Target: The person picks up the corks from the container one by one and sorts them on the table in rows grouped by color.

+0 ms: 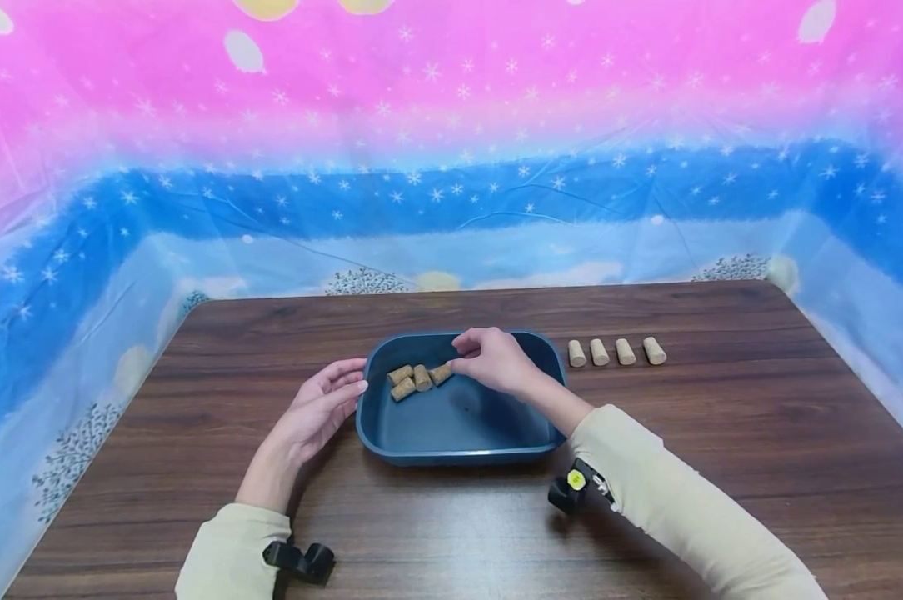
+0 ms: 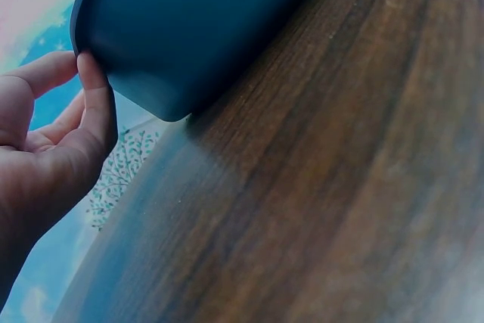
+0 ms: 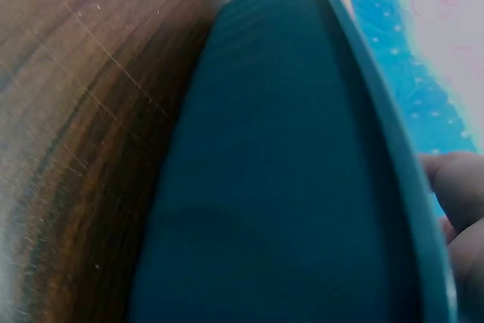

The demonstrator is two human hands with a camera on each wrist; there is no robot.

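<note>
A dark blue rectangular tub [image 1: 459,455] with rounded corners stands on the table. My left hand [image 1: 318,410] pinches its left rim between thumb and finger, which the left wrist view shows close up at the tub's wall [image 2: 189,28]. Reaching over the tub from the right, my right hand [image 1: 496,363] has thumb and fingertips on a cork [image 1: 440,374] inside it. More corks [image 1: 421,377] lie bunched beside that one, toward the tub's left end. In the right wrist view the tub's outer wall hides the corks, and only part of the right hand [image 3: 463,198] shows beyond the rim.
Several pale corks [image 1: 600,352] stand in a row on the brown wooden table [image 1: 721,433], right of the tub. A pink and blue cloth [image 1: 451,200] hangs behind the table and along its sides. Each sleeved wrist carries a black camera mount [image 1: 301,561].
</note>
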